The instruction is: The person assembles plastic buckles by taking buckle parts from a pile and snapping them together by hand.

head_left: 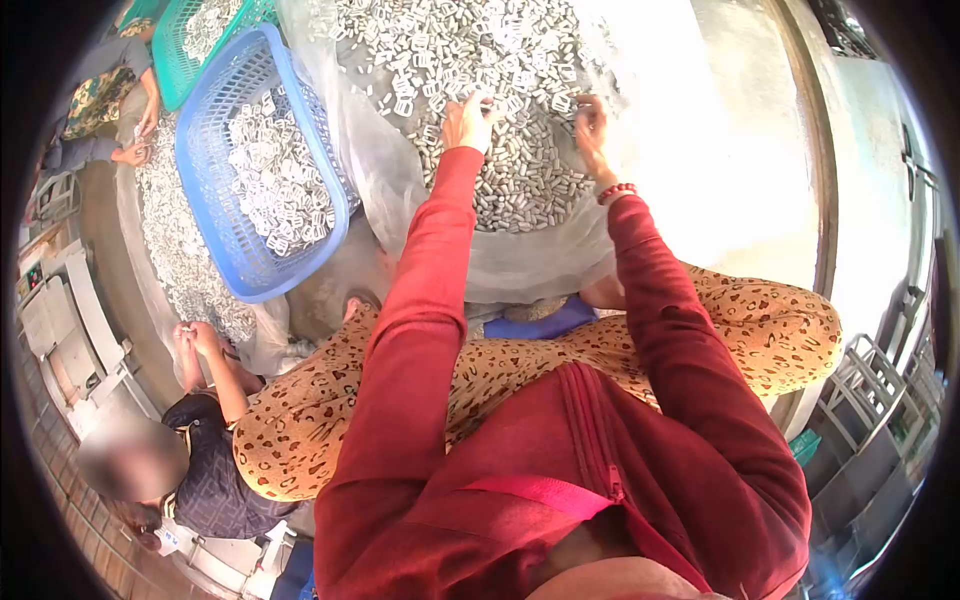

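Toward the plastic sheet's point(530, 268) near edge, small metal pellets point(530, 190) lie between my left hand point(466, 122) and right hand point(594, 138); I can't tell if either pinches any.

Looks like a small workshop: silvery parts point(525, 185) heaped in bulk on a plastic sheet point(540, 268), more in a blue basket point(195, 180). Second heap point(180, 235) alongside, two co-workers point(228, 492) next to it.

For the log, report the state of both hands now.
Left hand: fingers bent at the pile of small silvery pieces; grip can't be told.
Right hand: partly curled; grip can't be told.
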Demonstrator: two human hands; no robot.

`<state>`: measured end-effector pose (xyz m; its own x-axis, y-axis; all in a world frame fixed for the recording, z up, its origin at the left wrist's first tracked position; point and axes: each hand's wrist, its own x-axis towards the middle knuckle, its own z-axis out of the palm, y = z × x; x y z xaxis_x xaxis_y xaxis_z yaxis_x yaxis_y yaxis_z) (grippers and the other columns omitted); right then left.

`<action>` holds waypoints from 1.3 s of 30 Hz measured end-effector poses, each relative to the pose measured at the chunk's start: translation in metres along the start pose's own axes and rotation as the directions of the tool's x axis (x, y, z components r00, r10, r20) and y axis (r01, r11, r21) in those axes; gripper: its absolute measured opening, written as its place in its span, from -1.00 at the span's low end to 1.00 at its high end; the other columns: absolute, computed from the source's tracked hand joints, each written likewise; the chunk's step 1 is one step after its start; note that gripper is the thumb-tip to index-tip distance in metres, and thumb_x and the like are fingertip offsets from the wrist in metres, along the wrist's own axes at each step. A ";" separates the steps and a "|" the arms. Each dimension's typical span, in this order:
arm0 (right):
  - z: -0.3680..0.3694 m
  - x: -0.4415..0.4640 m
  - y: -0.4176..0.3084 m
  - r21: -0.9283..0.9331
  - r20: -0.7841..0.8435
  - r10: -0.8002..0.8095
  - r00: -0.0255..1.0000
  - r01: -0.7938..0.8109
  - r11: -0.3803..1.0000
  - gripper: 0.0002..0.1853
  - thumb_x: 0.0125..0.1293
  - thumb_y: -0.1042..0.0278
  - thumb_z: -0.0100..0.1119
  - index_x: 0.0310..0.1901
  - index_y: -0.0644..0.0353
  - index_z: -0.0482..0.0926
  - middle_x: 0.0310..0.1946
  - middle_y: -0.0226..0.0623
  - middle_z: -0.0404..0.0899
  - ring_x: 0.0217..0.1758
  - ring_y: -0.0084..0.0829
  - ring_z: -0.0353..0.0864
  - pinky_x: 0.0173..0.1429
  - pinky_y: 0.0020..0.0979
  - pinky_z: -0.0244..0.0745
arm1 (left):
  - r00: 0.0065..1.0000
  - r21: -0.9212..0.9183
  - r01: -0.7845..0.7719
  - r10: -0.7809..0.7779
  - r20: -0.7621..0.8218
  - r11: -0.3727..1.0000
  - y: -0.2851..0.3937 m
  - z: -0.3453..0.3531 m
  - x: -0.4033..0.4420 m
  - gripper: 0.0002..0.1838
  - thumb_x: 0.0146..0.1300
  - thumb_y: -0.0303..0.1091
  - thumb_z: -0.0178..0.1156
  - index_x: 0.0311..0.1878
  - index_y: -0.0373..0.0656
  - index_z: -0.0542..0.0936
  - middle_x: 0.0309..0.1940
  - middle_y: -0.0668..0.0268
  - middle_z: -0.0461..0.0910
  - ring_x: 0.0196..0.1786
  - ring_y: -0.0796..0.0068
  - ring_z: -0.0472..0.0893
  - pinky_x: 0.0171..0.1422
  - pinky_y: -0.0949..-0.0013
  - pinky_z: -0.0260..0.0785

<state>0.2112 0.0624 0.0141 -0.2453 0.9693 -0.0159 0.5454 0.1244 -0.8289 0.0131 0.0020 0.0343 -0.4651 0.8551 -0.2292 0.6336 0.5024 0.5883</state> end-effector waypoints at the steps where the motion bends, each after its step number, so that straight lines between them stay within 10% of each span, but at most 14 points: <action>1: -0.016 -0.004 -0.002 -0.290 -0.077 -0.165 0.983 0.136 0.947 -0.62 0.09 0.26 0.09 -0.03 0.15 0.39 -0.16 0.04 0.41 -0.08 -0.11 0.42 -0.05 -0.10 0.33 | 0.998 -0.029 0.047 -0.046 0.031 0.999 -0.004 0.004 0.006 -0.70 -0.09 -0.17 0.31 -0.24 0.11 0.52 -0.22 0.02 0.45 -0.25 0.02 0.52 -0.18 0.14 0.35; 5: -0.027 -0.016 0.011 -0.581 0.169 -0.225 0.960 0.282 0.764 -0.39 0.00 0.23 0.22 0.13 0.11 0.27 0.02 0.11 0.27 0.06 -0.01 0.30 0.12 -0.12 0.25 | 0.994 -0.281 -0.090 0.105 0.040 0.955 -0.024 0.010 0.010 -0.75 -0.03 -0.15 0.26 -0.36 -0.09 0.56 -0.51 0.23 0.56 -0.32 0.35 0.55 -0.25 0.28 0.36; 7: -0.006 -0.009 0.025 -0.318 0.117 -0.205 0.972 0.232 0.919 -0.42 -0.06 0.36 0.25 0.09 0.10 0.34 0.02 0.11 0.27 0.05 0.05 0.30 0.07 -0.22 0.32 | 0.973 -0.182 -0.102 0.137 0.187 0.978 -0.046 0.019 0.020 -0.81 0.05 -0.26 0.17 -0.45 -0.21 0.55 -0.62 0.30 0.51 -0.49 0.49 0.50 -0.38 0.40 0.34; 9: 0.019 -0.006 0.028 -0.321 0.132 -0.145 0.981 0.181 0.930 -0.43 -0.11 0.43 0.23 0.05 0.15 0.38 0.06 0.15 0.29 0.12 0.03 0.30 0.11 -0.23 0.31 | 0.987 -0.536 -0.083 0.145 0.073 0.840 -0.071 0.040 0.016 -0.89 -0.14 -0.43 0.05 -0.55 -0.16 0.57 -0.65 0.18 0.53 -0.52 0.33 0.54 -0.42 0.27 0.35; 10: 0.028 -0.004 0.031 -0.337 0.078 -0.267 0.961 0.277 0.900 -0.47 -0.13 0.43 0.22 -0.01 0.21 0.42 0.01 0.16 0.34 0.10 0.02 0.33 0.12 -0.20 0.30 | 0.995 -0.409 -0.020 0.059 0.083 0.913 -0.067 0.038 0.011 -0.88 -0.09 -0.38 0.08 -0.54 -0.18 0.57 -0.65 0.17 0.53 -0.51 0.26 0.55 -0.39 0.25 0.37; 12: 0.029 0.008 0.018 -0.319 0.203 -0.106 0.973 0.168 0.933 -0.55 -0.13 0.43 0.20 -0.09 0.26 0.48 -0.12 0.16 0.44 0.08 0.04 0.34 0.13 -0.17 0.28 | 0.983 -0.320 -0.178 0.158 -0.088 0.931 -0.059 0.037 0.001 -0.70 -0.01 -0.19 0.16 -0.26 -0.18 0.53 -0.32 0.04 0.52 -0.21 0.11 0.52 -0.13 0.20 0.35; 13: 0.037 0.012 0.030 -0.335 0.170 -0.271 0.947 0.314 0.888 -0.56 -0.13 0.41 0.21 -0.11 0.29 0.48 -0.16 0.15 0.45 0.04 0.04 0.35 0.09 -0.15 0.29 | 0.980 -0.267 -0.189 0.166 -0.107 0.945 -0.042 0.016 -0.011 -0.53 0.01 -0.10 0.19 -0.06 -0.18 0.48 -0.11 -0.01 0.48 -0.05 0.07 0.48 0.01 0.18 0.31; 15: 0.047 0.015 0.039 -0.105 0.152 -0.398 0.905 0.415 0.904 -0.69 -0.10 0.39 0.22 -0.27 0.36 0.54 -0.51 0.02 0.54 -0.47 -0.14 0.57 -0.36 -0.29 0.46 | 0.994 -0.272 -0.077 0.052 -0.097 0.959 -0.031 0.018 -0.016 -0.39 -0.02 -0.02 0.22 0.05 -0.19 0.39 -0.09 0.02 0.48 -0.01 0.08 0.46 0.06 0.18 0.28; 19: 0.026 0.003 -0.064 0.446 0.541 -0.133 0.830 -0.149 0.883 -0.78 0.03 0.40 0.17 -0.35 0.41 0.54 -0.64 -0.26 0.51 -0.67 -0.52 0.46 -0.57 -0.51 0.33 | 0.996 -0.276 -0.083 0.071 -0.052 0.958 -0.012 0.024 -0.013 -0.39 0.11 0.21 -0.02 -0.05 -0.18 0.46 -0.24 0.06 0.54 -0.23 0.17 0.55 -0.17 0.23 0.38; 22: 0.029 -0.010 -0.089 0.641 0.491 -0.006 0.871 -0.357 0.680 -0.81 0.13 0.44 0.09 -0.25 0.38 0.50 -0.64 -0.38 0.46 -0.70 -0.62 0.37 -0.64 -0.61 0.22 | 0.890 -0.535 0.424 -0.226 0.396 0.730 0.002 0.004 -0.015 -0.39 0.14 0.21 -0.08 -0.10 -0.21 0.49 -0.40 0.13 0.54 -0.54 0.34 0.51 -0.54 0.29 0.33; 26: 0.032 -0.013 -0.093 0.765 0.494 0.170 0.853 -0.519 0.383 -0.83 0.18 0.41 0.09 -0.22 0.28 0.48 -0.61 -0.42 0.44 -0.72 -0.68 0.30 -0.68 -0.67 0.12 | 0.963 -0.758 0.266 -0.122 0.241 0.596 0.024 -0.023 -0.036 -0.34 0.11 0.26 -0.08 -0.14 -0.25 0.49 -0.50 0.23 0.51 -0.61 0.37 0.46 -0.60 0.29 0.26; 29: 0.043 -0.010 -0.097 0.809 0.418 0.208 0.884 -0.467 0.357 -0.87 0.20 0.41 0.07 -0.26 0.25 0.49 -0.57 -0.45 0.46 -0.70 -0.72 0.28 -0.68 -0.69 0.14 | 0.933 -0.360 -0.232 0.102 -0.346 0.904 -0.001 0.013 -0.022 -0.36 0.10 0.26 -0.05 -0.20 -0.25 0.50 -0.54 0.19 0.51 -0.51 0.23 0.50 -0.43 0.22 0.31; 30: 0.041 -0.013 -0.106 0.813 0.369 0.184 0.911 -0.412 0.411 -0.87 0.21 0.40 0.07 -0.26 0.25 0.50 -0.56 -0.46 0.47 -0.68 -0.72 0.29 -0.67 -0.69 0.15 | 0.998 -0.342 0.020 -0.039 -0.047 0.939 0.026 -0.034 -0.042 -0.36 0.07 0.20 0.08 -0.08 -0.27 0.48 -0.45 0.20 0.56 -0.43 0.41 0.51 -0.31 0.37 0.33; 39: 0.032 -0.023 -0.193 0.855 0.285 -0.209 0.936 -0.149 0.496 -0.62 0.26 0.50 -0.06 0.10 0.45 0.27 -0.19 -0.20 0.49 -0.25 -0.56 0.50 -0.34 -0.58 0.51 | 0.935 -0.555 -0.135 -0.080 -0.345 0.821 0.045 -0.117 -0.060 -0.73 0.16 -0.16 0.10 -0.15 -0.07 0.59 -0.40 0.24 0.56 -0.35 0.44 0.53 -0.24 0.42 0.35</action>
<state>0.0861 0.0095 0.1563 -0.5716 0.8205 -0.0007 -0.3783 -0.2643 -0.8872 -0.0032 -0.0417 0.1649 -0.6991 0.7150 0.0063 0.2397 0.2261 0.9442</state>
